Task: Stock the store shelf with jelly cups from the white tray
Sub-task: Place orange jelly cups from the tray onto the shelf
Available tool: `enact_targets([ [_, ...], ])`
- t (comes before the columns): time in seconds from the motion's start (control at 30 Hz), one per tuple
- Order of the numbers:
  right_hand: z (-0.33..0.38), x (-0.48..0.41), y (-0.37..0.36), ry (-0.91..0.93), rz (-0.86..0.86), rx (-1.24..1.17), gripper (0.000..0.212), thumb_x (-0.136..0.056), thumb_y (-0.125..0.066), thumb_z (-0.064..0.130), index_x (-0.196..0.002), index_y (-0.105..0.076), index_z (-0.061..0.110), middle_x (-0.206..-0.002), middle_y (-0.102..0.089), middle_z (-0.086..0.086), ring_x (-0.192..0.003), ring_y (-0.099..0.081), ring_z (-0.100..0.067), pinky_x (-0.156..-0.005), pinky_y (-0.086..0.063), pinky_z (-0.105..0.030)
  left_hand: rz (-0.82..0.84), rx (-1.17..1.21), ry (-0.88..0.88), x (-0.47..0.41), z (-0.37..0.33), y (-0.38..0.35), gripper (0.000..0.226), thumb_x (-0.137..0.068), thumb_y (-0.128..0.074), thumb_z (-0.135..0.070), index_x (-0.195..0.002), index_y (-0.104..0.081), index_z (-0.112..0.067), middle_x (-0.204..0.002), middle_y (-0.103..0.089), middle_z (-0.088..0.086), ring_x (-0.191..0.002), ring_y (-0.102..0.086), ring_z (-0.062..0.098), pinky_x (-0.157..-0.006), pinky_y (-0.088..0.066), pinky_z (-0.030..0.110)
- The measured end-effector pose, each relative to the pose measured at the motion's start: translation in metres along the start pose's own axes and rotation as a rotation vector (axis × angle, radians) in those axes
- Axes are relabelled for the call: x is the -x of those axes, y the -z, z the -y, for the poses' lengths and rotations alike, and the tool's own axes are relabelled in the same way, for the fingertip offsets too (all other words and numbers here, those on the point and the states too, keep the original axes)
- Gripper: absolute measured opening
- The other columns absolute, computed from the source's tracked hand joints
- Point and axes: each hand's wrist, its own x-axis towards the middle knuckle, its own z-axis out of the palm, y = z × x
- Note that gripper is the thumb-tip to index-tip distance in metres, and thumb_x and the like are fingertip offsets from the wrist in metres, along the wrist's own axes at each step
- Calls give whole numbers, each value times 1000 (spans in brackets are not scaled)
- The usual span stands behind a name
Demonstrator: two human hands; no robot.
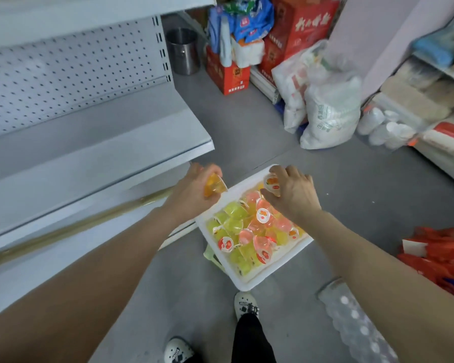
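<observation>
A white tray [270, 276] sits on a low stool on the grey floor, filled with several yellow, green and pink jelly cups [249, 231]. My left hand [192, 195] grips an orange jelly cup [214, 185] at the tray's far left corner, close to the shelf's front edge. My right hand [294, 192] holds another orange-lidded jelly cup [271, 184] over the tray's far end. The white metal store shelf [95, 142] stands to the left, its board bare, with a perforated back panel.
Red cartons [227, 72], snack bags and a steel canister [182, 51] stand at the back. White sacks [328, 111] lean by a stocked shelf on the right. An orange bag [440, 255] and a wrapped cup stack [357, 323] lie at the right. My shoes [245, 305] are below the tray.
</observation>
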Motion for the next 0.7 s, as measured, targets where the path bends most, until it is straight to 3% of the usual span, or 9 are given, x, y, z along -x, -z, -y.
enact_targets([
  [0.17, 60, -9, 60, 97, -150, -23, 46, -80, -69, 43, -111, -52, 14, -94, -62, -10, -80, -61, -33, -76, -44, -42, -141, -10, -50, 43, -4, 82, 33, -79, -69, -21, -100, -45, -29, -95, -51, -13, -93, -52, 16, -70, -39, 29],
  [0.27, 99, -17, 93, 149, -230, -44, 47, -75, -73, 44, -102, -50, 13, -88, -63, -9, -75, -62, -34, -75, -45, -44, -235, -53, -74, 65, -9, 132, 34, -76, -70, -28, -95, -42, -31, -95, -57, -5, -85, -53, 20, -66, -37, 32],
  [0.5, 176, -41, 160, 350, -411, -65, 47, -72, -68, 53, -94, -52, 16, -83, -60, -6, -72, -60, -32, -73, -43, -40, -401, -55, -86, 109, -15, 229, 42, -71, -79, -39, -94, -45, -30, -89, -63, -14, -81, -59, 13, -67, -45, 31],
  [0.6, 207, -58, 187, 426, -410, -106, 50, -74, -57, 60, -95, -52, 16, -85, -62, -7, -77, -60, -32, -74, -42, -41, -507, -39, -94, 118, -15, 263, 46, -70, -81, -41, -98, -46, -28, -96, -65, -13, -82, -61, 12, -69, -44, 29],
  [0.7, 237, -81, 210, 466, -409, -179, 46, -75, -61, 54, -92, -51, 13, -86, -60, -6, -76, -57, -31, -74, -41, -42, -617, 16, -64, 121, -13, 294, 49, -69, -82, -43, -100, -47, -29, -96, -64, -14, -81, -62, 9, -69, -45, 28],
])
